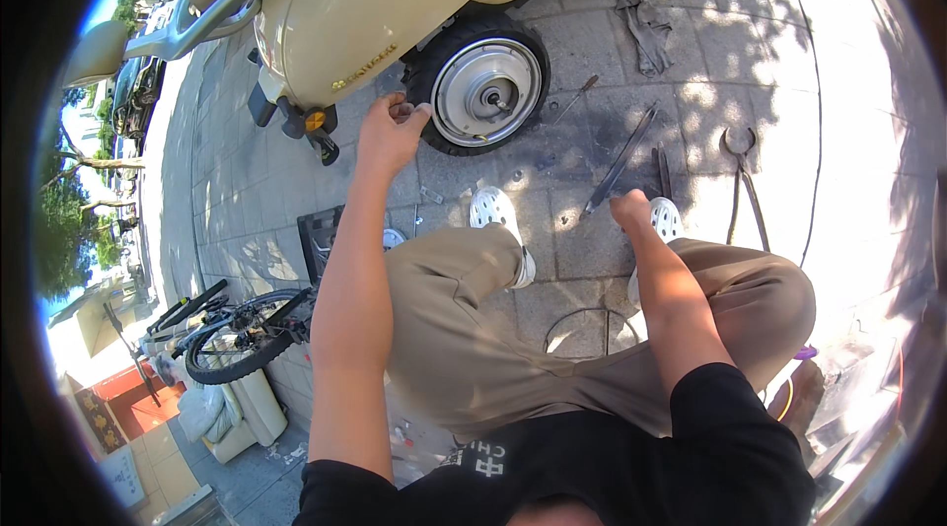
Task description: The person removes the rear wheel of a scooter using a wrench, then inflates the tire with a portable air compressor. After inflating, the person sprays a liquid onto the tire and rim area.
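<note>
My left hand (392, 137) is beside the left edge of the scooter's rear wheel, its fingers curled and its thumb close to the black tire (540, 82). Whether anything is between those fingers I cannot make out. The wheel has a silver hub (464, 92) with an axle stub at its middle. Low at the right, my right hand (629, 209) is closed in a fist near my shoe. Just past its knuckles lies a long dark tire lever (623, 159), with a second shorter dark bar (663, 171) beside it. What the right fist holds, if anything, is hidden.
The cream scooter (365, 23) leans across the top. On the paving lie a screwdriver (576, 98), long-handled pincers (741, 166), and a grey glove or rag (646, 33). White clogs (495, 210) are on my feet. A bicycle (242, 329) is at the left.
</note>
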Demonstrator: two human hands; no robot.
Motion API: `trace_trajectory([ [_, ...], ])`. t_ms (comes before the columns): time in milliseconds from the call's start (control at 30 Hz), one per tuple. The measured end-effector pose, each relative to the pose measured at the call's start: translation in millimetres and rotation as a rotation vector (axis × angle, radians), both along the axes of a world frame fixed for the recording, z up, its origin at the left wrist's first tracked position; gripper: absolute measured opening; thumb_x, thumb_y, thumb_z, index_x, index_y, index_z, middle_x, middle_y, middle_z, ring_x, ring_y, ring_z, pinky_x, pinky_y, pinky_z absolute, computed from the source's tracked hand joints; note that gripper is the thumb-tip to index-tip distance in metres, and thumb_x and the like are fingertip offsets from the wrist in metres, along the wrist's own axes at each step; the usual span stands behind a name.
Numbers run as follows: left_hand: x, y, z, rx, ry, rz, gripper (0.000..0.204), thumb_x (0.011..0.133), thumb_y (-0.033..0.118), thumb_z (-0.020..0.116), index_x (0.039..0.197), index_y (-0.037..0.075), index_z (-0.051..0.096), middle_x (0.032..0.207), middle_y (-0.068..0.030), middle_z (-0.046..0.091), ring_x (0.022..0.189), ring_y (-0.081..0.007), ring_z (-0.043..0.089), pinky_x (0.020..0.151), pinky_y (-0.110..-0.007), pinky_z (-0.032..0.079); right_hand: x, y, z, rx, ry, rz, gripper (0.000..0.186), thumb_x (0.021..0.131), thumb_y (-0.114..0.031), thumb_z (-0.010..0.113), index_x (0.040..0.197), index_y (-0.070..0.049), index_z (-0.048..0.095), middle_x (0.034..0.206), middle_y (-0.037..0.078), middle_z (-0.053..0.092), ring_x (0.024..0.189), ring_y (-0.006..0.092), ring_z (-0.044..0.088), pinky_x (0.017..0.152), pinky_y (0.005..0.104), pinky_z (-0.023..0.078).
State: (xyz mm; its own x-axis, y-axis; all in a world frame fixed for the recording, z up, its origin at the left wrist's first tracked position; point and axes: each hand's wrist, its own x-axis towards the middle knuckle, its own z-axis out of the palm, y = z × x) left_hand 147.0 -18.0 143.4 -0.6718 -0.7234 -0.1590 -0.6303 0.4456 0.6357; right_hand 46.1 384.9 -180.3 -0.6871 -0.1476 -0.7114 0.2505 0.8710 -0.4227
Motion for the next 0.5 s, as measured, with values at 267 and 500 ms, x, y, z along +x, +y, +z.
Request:
trace_trajectory([
  [267,6,-75,-86,-0.243,-0.218,-0.061,0.079,0.094,0.032,0.084,0.156,-0.005,0.052,0.154,-0.0299,0.060,0.146,-0.0430,0.058,0.122,-0.048,0.046,34,-52,-16,0.089,-0.062,-0.376,0.090,0.090,-0.047,0.086,0.143,0.015,0.048,0.143,0.039,0.064,0.134,0.0520,0.064,0.116,0.0508,0.051],
  [500,-27,-79,-110,-0.251,-0.277,-0.142,0.092,0.093,0.035,0.085,0.164,-0.004,0.042,0.162,-0.0298,0.054,0.151,-0.0431,0.052,0.125,-0.045,0.042,16,-70,-14,0.146,-0.120,-0.484,0.085,0.095,-0.042,0.083,0.145,0.013,0.040,0.139,0.039,0.065,0.131,0.0519,0.066,0.113,0.0535,0.053],
])
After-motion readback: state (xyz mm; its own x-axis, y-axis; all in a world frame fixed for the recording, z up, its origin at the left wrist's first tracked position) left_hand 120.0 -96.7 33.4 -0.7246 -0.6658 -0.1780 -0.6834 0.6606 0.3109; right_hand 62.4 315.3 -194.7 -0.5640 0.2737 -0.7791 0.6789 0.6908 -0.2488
